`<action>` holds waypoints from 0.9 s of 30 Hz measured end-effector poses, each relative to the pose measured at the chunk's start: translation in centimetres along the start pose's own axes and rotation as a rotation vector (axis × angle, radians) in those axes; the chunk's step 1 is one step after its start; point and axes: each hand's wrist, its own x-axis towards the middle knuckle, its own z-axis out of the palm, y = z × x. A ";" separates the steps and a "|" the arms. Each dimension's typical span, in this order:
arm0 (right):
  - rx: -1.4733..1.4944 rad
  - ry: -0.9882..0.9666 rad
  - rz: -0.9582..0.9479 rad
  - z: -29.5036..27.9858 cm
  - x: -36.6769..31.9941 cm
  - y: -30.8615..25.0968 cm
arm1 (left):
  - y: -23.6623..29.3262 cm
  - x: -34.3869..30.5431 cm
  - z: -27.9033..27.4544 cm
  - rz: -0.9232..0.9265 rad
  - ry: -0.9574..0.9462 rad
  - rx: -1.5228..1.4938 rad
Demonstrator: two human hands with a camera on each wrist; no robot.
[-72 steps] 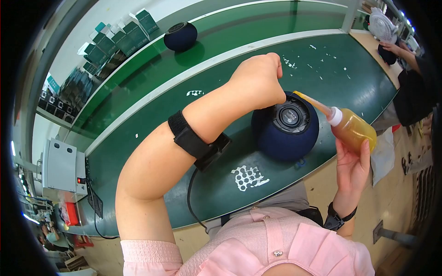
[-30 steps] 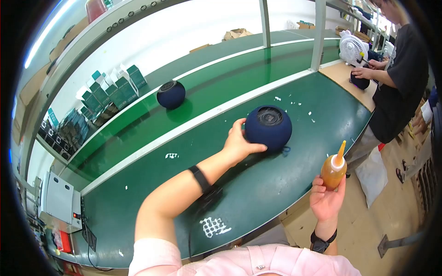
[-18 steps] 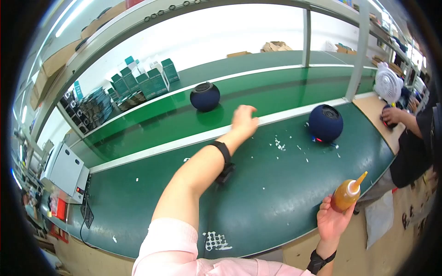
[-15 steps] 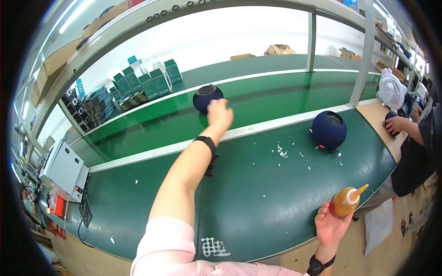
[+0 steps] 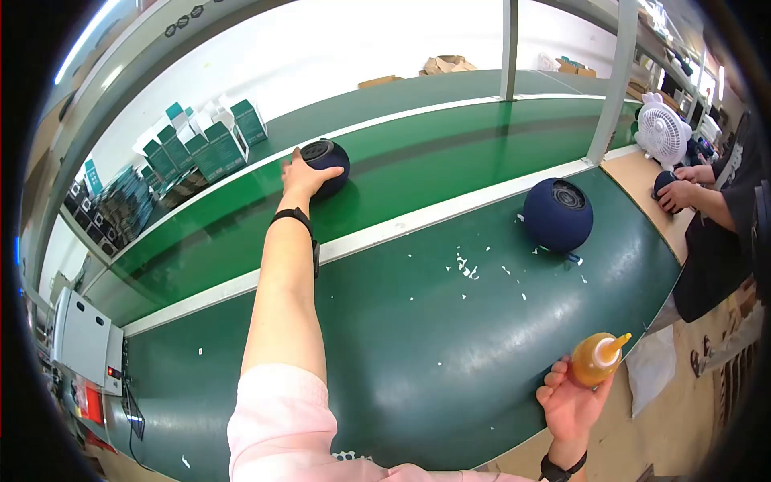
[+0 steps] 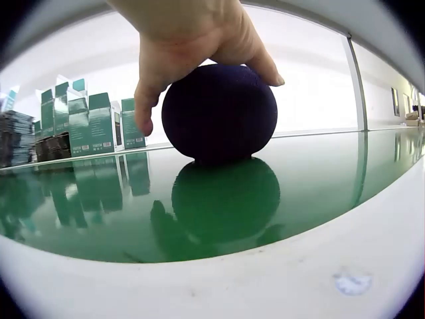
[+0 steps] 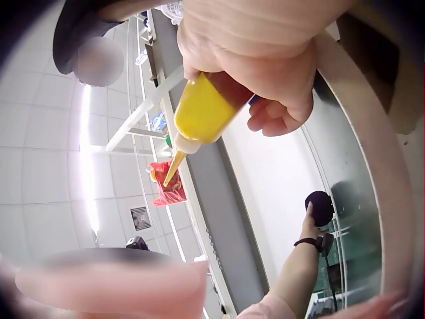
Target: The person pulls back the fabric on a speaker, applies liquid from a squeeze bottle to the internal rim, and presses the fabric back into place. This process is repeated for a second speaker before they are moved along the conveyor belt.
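Observation:
My left hand (image 5: 303,178) is at the navy fabric-covered round speaker (image 5: 332,178) on the glossy green belt (image 5: 450,165). In the left wrist view its thumb and fingers spread over the top and sides of this speaker (image 6: 219,116), whose base sits on the belt; a small gap shows beside the left finger. My right hand (image 5: 572,402) holds a squeeze bottle (image 5: 593,361) of yellow-amber liquid with a tapered nozzle, tilted up near the table's front edge. A second navy speaker (image 5: 557,215), its round black recess facing up, stands on the green table at the right.
Green boxes (image 5: 213,149) stand behind the belt at the left. A pale ledge (image 5: 393,229) divides belt from table (image 5: 385,345), which bears white scraps (image 5: 466,269). A metal post (image 5: 614,84) and white fan (image 5: 663,132) are at the right, near another person (image 5: 723,209).
My left hand pushed the near speaker right along the table, let it go, then swung left and over to the speaker on the belt. My right hand keeps the bottle, lower and tilted right.

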 end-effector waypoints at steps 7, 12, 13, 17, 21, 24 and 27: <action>-0.061 0.058 -0.069 0.3 0.4 0.5 | -0.6 1.8 1.8 0.040 0.075 -0.218; -0.058 0.030 -0.036 0.1 0.2 0.3 | -0.4 0.6 1.6 0.105 0.148 -0.317; -0.054 0.036 -0.069 0.0 0.2 0.3 | -0.5 0.4 1.4 0.035 0.151 -0.244; -0.076 -0.025 -0.031 0.4 0.4 0.2 | -0.9 -2.3 -1.1 -0.019 -0.095 -0.608; -0.117 -0.034 -0.070 0.6 0.5 0.4 | 0.2 -8.8 -6.8 -0.097 -0.360 -0.793; -0.142 -0.027 -0.092 0.2 0.6 0.5 | 0.0 -13.1 -10.2 0.121 -0.447 -0.778; -0.166 -0.006 -0.121 1.0 0.3 0.8 | 0.1 -16.9 -13.3 0.354 -0.463 -0.564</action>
